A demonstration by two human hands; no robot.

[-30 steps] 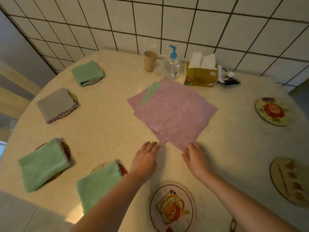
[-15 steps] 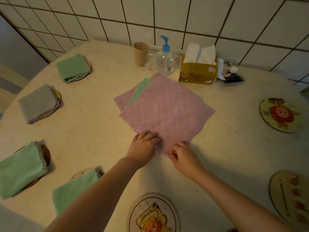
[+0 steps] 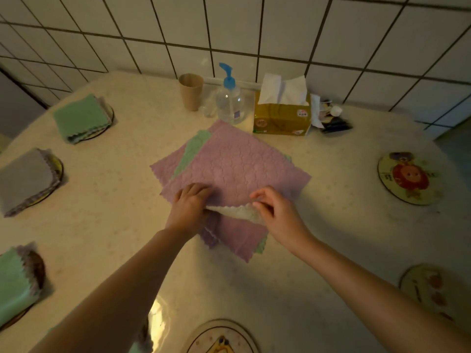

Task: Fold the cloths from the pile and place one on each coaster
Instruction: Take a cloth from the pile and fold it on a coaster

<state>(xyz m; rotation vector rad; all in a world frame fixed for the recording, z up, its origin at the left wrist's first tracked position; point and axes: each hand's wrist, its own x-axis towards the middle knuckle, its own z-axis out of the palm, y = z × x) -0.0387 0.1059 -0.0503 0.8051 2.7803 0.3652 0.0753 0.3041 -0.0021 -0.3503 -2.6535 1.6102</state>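
At the middle of the counter (image 3: pixel 132 225) lies the pile of cloths (image 3: pixel 237 169), with a purple cloth (image 3: pixel 244 164) on top and a green one peeking out at its far-left edge. Both hands work the pile's near corner. The left hand (image 3: pixel 190 207) has its fingers curled onto the purple cloth's near-left edge and seems to pinch it; the right hand (image 3: pixel 274 212) pinches the same edge a little to the right, and between them the hem is turned up so its pale underside (image 3: pixel 237 212) shows. The lifted edge runs left to right between the two hands, and the rest of the cloth stretches away from the person toward the tissue box (image 3: pixel 281 115). So the fold, I judge, goes away from the body, carrying this near edge over toward the far one. Folded cloths already sit on the coasters at left; the bare sun-face coaster (image 3: pixel 407 178) lies well off to the right, nearer the right hand, and another bare coaster (image 3: pixel 221 337) sits just before the person.
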